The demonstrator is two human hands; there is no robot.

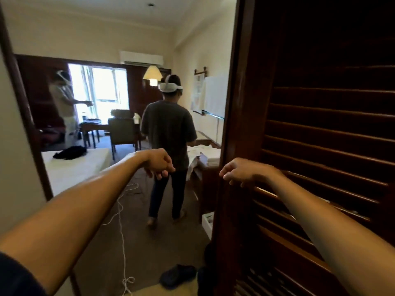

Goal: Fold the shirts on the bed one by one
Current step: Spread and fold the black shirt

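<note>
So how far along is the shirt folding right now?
Nothing looks folded yet. Both hands, left and right, hang loosely curled and hold nothing. A dark garment lies crumpled on the bed ahead, out of reach. All folding remains.

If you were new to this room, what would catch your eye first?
Two bare hands, left and right, reach forward holding nothing. Just beyond them a person in a white headset stands with their back turned. A dark shirt lies on the white bed at left.
</note>
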